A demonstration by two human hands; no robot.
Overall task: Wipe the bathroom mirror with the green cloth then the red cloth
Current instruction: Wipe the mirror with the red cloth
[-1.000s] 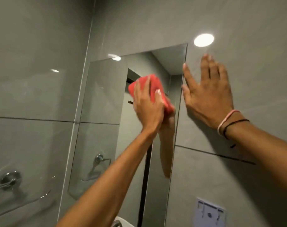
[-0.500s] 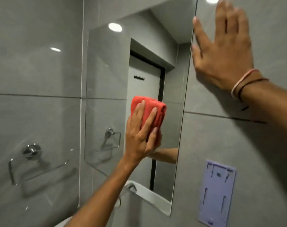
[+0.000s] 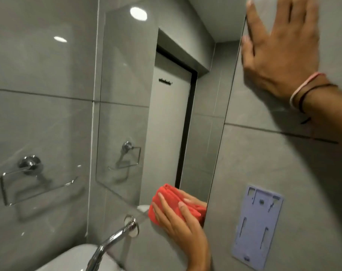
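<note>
Down at the bottom right corner of the mirror (image 3: 127,90) now: left hand (image 3: 182,224) laid flat over the red cloth (image 3: 173,206), fingers (image 3: 166,207) spread across the bunched fabric and pressing it against the glass right at the lower edge. Cloth folded thick, partly covering the corner, touching the mirror's right border. Reflection of fingertips just showing in the glass beside it.

Up top right, right hand (image 3: 281,47) planted open on the grey wall tile (image 3: 263,163), palm flat, fingers splayed upward, thumb side resting just beside the mirror's right edge. Pink and dark bands (image 3: 301,94) round that wrist. Holding nothing.

Below the mirror, chrome spout (image 3: 115,237) curving out from the wall, just left of the cloth hand, over a white basin (image 3: 76,257). On the left wall, chrome towel ring (image 3: 29,173), mirrored again in the glass. Right of the mirror, pale lilac wall bracket (image 3: 258,225) fixed flat on the tile, near the cloth but apart from it. Green cloth nowhere in shot.
</note>
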